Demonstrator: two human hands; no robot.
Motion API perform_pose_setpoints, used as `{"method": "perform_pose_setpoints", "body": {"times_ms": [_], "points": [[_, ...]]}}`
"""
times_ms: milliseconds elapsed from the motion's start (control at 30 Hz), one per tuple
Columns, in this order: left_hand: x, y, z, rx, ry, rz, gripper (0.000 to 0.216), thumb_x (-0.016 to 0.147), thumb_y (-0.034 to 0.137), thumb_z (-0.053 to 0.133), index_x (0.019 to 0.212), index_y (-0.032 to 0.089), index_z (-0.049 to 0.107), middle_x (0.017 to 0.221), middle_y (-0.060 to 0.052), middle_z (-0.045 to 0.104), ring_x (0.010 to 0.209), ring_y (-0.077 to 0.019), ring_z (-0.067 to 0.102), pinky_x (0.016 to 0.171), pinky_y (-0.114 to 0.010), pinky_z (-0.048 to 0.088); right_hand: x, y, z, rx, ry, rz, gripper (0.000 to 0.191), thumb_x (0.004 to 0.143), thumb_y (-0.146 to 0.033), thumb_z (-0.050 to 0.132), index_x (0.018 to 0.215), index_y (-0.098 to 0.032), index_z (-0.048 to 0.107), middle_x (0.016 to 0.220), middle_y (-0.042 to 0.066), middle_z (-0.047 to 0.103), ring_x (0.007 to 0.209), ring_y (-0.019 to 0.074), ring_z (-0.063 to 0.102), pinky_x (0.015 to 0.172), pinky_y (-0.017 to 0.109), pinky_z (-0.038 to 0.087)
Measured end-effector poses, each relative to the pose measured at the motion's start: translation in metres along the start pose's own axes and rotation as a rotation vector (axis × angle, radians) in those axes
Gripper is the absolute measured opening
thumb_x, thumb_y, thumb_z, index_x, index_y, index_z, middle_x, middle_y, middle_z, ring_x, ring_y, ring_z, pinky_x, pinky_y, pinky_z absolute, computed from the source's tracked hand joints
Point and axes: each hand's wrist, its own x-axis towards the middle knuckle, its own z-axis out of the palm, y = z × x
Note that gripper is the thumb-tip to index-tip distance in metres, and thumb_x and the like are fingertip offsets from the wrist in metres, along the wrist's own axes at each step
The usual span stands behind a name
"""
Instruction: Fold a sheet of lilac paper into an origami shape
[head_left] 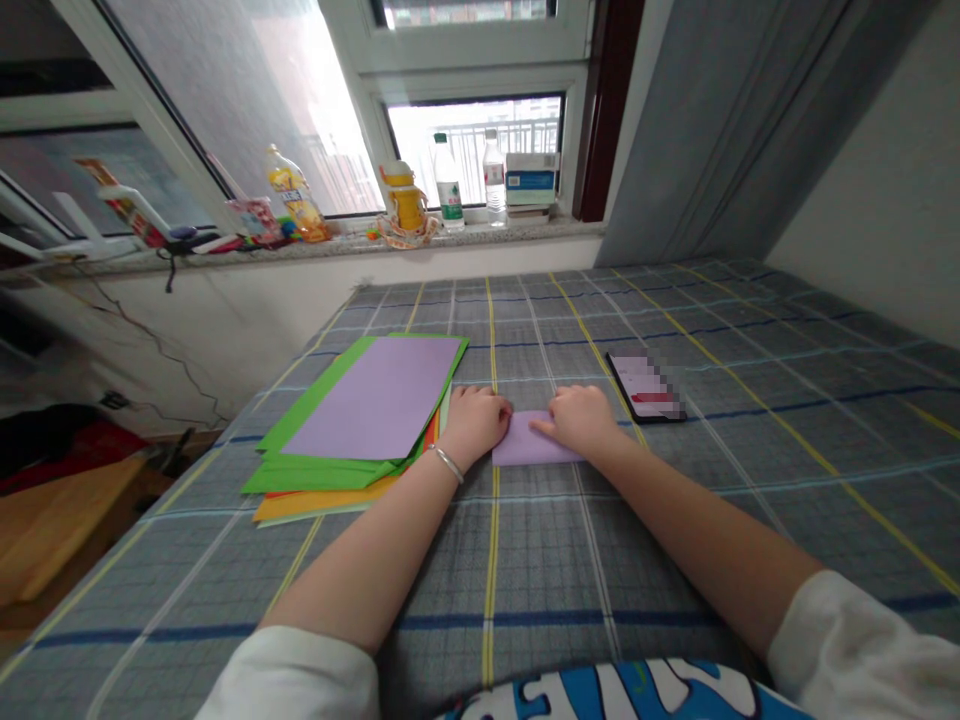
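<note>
Both hands are pressing down on a small folded piece of lilac paper (529,446), which is lying flat on the grey plaid bedcover (675,520). The left hand (477,420) is resting curled over the paper's left edge, fingers bent down onto it; a thin bracelet (448,463) is sitting at that wrist. The right hand (579,418) is covering the paper's upper right part, fingertips pointing toward the left hand, flattening rather than pinching; neither hand is lifting the sheet. Just left of the left hand a fanned stack of coloured paper (352,425) is lying, a lilac sheet on top, green and orange beneath, its near corner almost touching the wrist. Just beyond and right of the right hand a phone (645,387) is lying face up, apart from the fingers. Far beyond both hands, bottles (448,186) are standing along the windowsill (480,236).
</note>
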Motion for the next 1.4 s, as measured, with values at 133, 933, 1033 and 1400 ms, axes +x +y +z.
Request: {"method": "perform_pose_setpoints", "body": {"times_ms": [133,933,1033,1400], "points": [[-0.002,0.006,0.0,0.019,0.013,0.006,0.026,0.083,0.04,0.058,0.079,0.021,0.074,0.089,-0.01,0.068,0.09,-0.0274,0.06,0.087,-0.043,0.036,-0.001,0.001,0.001,0.004,0.007,0.002,0.053,0.082,-0.065,0.053,0.087,-0.018,0.076,0.095,0.014,0.072,0.09,0.0272,0.063,0.072,0.035,0.04],[-0.02,0.011,0.032,-0.063,0.041,0.462,0.042,0.099,0.029,0.037,0.137,0.013,0.045,0.14,-0.011,0.051,0.129,-0.021,0.045,0.113,-0.042,0.029,-0.026,0.004,0.02,-0.023,0.126,-0.117,0.071,0.083,-0.074,0.039,0.099,-0.011,0.066,0.103,0.016,0.063,0.097,0.0289,0.055,0.077,0.037,0.044],[-0.019,0.007,0.033,-0.102,-0.011,0.438,0.045,0.099,0.033,0.038,0.14,0.015,0.043,0.145,-0.009,0.047,0.132,-0.0223,0.043,0.112,-0.042,0.031,-0.026,0.007,0.025,-0.02,0.124,-0.13,0.076,0.079,-0.079,0.039,0.103,-0.01,0.063,0.107,0.017,0.062,0.099,0.0298,0.054,0.082,0.039,0.043],[-0.02,0.002,0.03,-0.026,-0.102,0.481,0.062,0.096,0.053,0.037,0.149,0.022,0.028,0.153,-0.009,0.035,0.141,-0.0279,0.03,0.114,-0.055,0.019,-0.029,0.016,0.039,0.123,0.126,-0.173,0.091,0.068,-0.079,0.057,0.127,-0.009,0.056,0.127,0.018,0.057,0.117,0.0328,0.049,0.101,0.044,0.037]]}}
